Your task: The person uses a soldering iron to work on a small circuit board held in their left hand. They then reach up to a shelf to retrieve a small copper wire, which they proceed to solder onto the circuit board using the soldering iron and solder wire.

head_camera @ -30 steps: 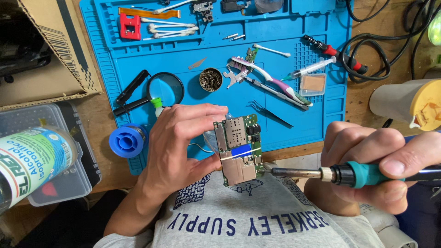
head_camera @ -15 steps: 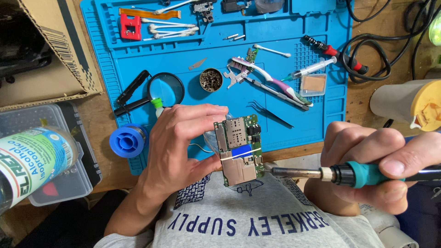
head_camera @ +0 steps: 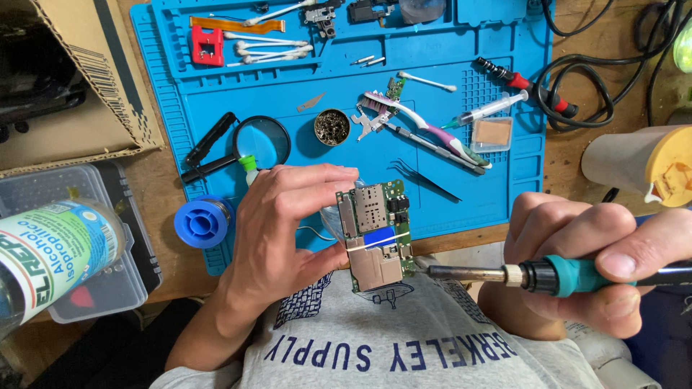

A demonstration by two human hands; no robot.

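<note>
My left hand (head_camera: 277,223) pinches a green phone circuit board (head_camera: 376,234) upright by its left edge, over the front edge of the blue silicone work mat (head_camera: 216,94). A thin solder wire runs across the board. In my right hand (head_camera: 577,266) is a soldering iron (head_camera: 533,275) with a teal grip; it lies level, with its metal tip touching the board's lower right edge.
On the mat lie a magnifying glass (head_camera: 261,141), a brass wool tin (head_camera: 332,127), a toothbrush (head_camera: 404,115), tweezers (head_camera: 429,179), a syringe (head_camera: 486,112) and a red-handled tool (head_camera: 526,86). A blue solder spool (head_camera: 204,221) sits at the mat's left corner. A bottle (head_camera: 50,252), a plastic box and a cardboard box stand at left.
</note>
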